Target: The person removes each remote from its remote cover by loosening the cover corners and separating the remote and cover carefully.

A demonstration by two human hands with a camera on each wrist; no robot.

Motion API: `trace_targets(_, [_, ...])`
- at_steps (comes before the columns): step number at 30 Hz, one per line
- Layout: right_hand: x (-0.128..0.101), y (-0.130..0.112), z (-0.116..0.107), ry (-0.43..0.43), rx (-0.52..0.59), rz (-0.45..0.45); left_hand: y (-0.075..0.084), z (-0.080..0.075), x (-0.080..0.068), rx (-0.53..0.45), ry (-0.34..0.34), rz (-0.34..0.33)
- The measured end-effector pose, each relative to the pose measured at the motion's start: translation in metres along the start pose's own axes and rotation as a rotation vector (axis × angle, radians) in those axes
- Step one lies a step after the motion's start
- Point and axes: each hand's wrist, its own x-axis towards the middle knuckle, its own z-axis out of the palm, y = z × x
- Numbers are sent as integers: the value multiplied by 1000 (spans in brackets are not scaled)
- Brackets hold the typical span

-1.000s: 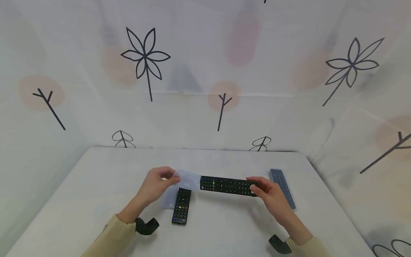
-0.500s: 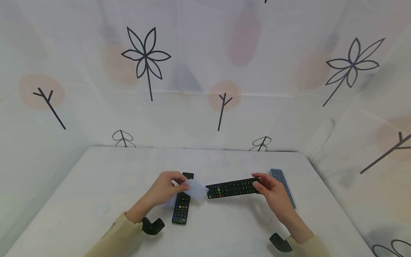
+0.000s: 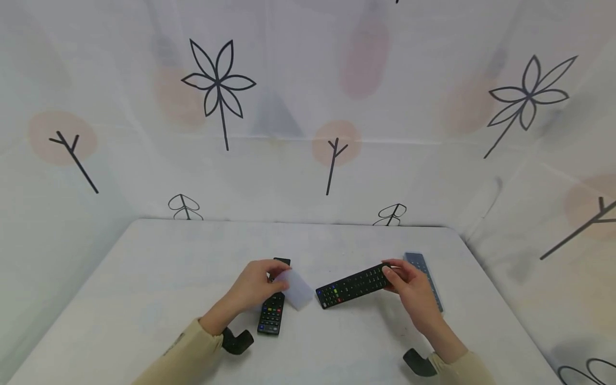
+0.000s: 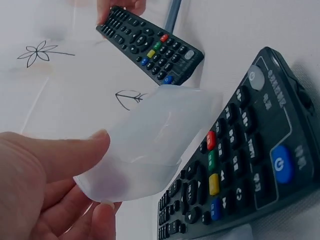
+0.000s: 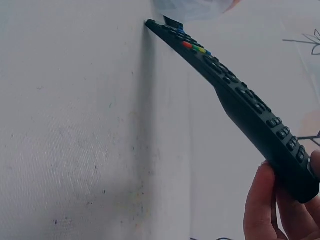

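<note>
My left hand (image 3: 257,284) pinches a translucent plastic sleeve (image 3: 297,291) between thumb and fingers; the left wrist view shows the sleeve (image 4: 160,135) bent and hanging off the fingertips. In my right hand (image 3: 410,289) is a long black remote control (image 3: 351,287), gripped at one end. Its free end tilts down to the left, close by the sleeve and apart from it. A second black remote (image 3: 271,319) lies buttons up on the table below my left hand, which hides part of it. The right wrist view shows the held remote (image 5: 250,115) edge-on above the table.
At the right of the table (image 3: 346,342) lies a blue-grey remote (image 3: 417,261), partly behind my right hand. A bit of another translucent sheet (image 4: 242,232) shows beside the lying remote. A white patterned cloth (image 3: 289,176) stands behind the table.
The sleeve has come away from the end of the held remote. My left hand has moved right and slightly down with it, now over the lying remote. The held remote's free end has swung downward.
</note>
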Motion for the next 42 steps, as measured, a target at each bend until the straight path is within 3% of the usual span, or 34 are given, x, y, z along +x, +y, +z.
trace_targets(4, [1,-1,1,17,17,13,1,2,1,-8,50,-9])
trace_targets(9, [4,-1,2,16,44,22,0,5,3,-26,103,49])
trace_targets(13, [8,0,3,16,47,12,2,3,4,-56,92,99])
trace_targets(17, [11,-1,5,-12,72,24,3,4,5,-75,70,107])
trace_targets(27, [15,2,7,-47,100,29,-1,10,10,-146,202,28])
trace_targets(35, [21,7,6,-67,159,42,-1,9,17,-178,125,-19])
trace_targets(42, [26,9,11,-124,199,33,-2,12,24,-171,34,-16])
